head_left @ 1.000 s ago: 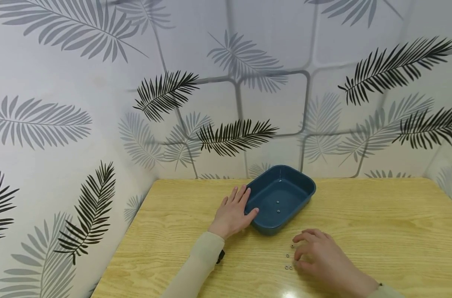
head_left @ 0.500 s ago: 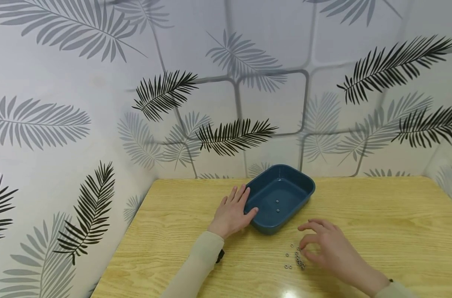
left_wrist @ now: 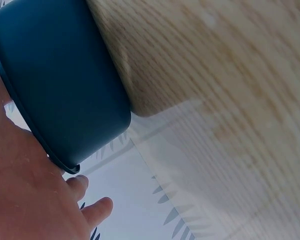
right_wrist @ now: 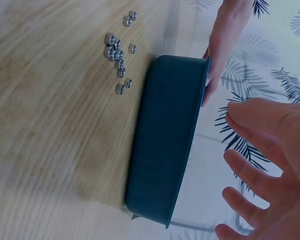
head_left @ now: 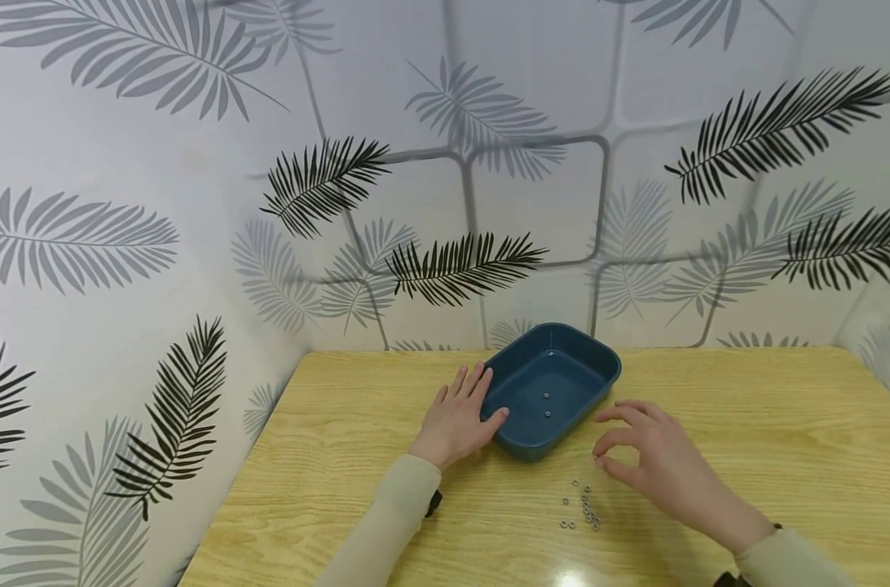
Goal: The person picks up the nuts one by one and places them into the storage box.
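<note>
My left hand (head_left: 456, 420) rests on the left rim of a dark blue rectangular basin (head_left: 562, 379), fingers extended and thumb over the near corner. In the left wrist view the hand (left_wrist: 35, 185) lies along the rim beside the basin's outer wall (left_wrist: 65, 80). Two small metal nuts (head_left: 547, 413) lie on the basin floor. My right hand (head_left: 661, 465) is raised right of the basin's near end, thumb and index fingertips together on a tiny nut (head_left: 597, 459). The right wrist view shows those fingertips meeting, the nut hidden behind them.
Several loose hex nuts (right_wrist: 115, 52) lie clustered and scattered on the wooden table (head_left: 746, 456), in front of the basin and below the right hand. A wall with a leaf pattern (head_left: 533, 204) stands behind the table's far edge.
My right hand has lifted from the nuts and moved up and away toward the basin, uncovering the cluster. The left hand and basin stay where they were.
</note>
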Tool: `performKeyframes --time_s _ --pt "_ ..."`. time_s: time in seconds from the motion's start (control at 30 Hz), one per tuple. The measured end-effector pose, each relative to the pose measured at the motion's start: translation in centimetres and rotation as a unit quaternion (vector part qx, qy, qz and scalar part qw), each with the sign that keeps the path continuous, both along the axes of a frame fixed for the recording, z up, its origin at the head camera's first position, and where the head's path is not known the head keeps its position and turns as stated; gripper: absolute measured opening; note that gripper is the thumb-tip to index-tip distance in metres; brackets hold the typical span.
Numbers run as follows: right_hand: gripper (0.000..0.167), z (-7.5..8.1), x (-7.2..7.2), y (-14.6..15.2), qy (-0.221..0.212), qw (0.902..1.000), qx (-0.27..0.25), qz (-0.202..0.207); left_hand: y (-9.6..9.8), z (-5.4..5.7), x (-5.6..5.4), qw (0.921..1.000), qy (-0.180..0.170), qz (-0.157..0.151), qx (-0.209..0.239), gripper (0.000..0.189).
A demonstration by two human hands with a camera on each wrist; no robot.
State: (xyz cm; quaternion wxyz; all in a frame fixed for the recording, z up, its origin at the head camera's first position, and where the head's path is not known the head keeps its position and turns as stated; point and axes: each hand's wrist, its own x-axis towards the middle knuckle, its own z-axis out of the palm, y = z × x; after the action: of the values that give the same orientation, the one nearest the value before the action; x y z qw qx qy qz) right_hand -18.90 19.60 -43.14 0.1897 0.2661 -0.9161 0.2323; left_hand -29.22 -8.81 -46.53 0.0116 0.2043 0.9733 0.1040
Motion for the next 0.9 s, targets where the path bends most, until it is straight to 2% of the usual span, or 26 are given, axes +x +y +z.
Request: performKeyframes --time_s 0.3,0.63,0.9 --pt "0.024 0.2 -1.4 0.3 0.036 0.9989 -0.030 -0.004 0.0 -0.1 -0.1 1.0000 0.003 0.000 -0.006 0.074" --pt "0.015 0.6 -2.5 0.8 0.005 0.9987 -0.045 -0.025 -0.1 0.3 0.0 1.0000 0.001 -0.005 -0.003 0.074" --pt "0.014 1.2 -3.6 0.6 0.040 0.9977 -0.049 -0.026 -0.1 0.2 0.1 1.0000 0.002 -0.009 -0.001 0.074"
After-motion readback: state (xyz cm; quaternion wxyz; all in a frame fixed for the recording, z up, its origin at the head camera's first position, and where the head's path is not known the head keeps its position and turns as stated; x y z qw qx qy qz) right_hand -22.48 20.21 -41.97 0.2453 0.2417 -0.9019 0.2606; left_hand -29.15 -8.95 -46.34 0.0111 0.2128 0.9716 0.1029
